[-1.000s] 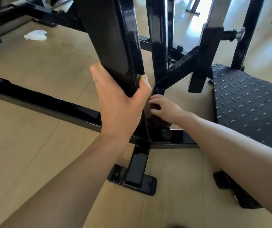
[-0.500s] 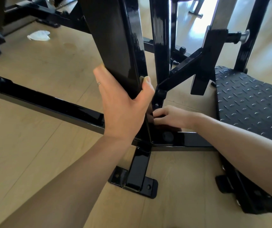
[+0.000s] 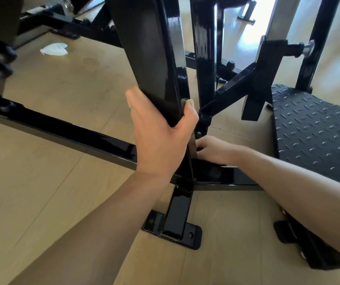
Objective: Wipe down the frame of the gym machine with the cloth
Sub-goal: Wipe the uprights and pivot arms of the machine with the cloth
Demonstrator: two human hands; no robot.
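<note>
Underfoot, pale wooden floor [image 3: 51, 192].

Both my forearms are bare to the lower edge of the view, with no sleeve, watch or glove on either. My left hand [image 3: 161, 138] wears one thin ring [image 3: 131, 109] on a finger. My right hand [image 3: 212, 150] shows no jewellery.

left hand [image 3: 161, 138]: raised, thumb and fingers curled | right hand [image 3: 212, 150]: reaching low, fingers hidden
</note>
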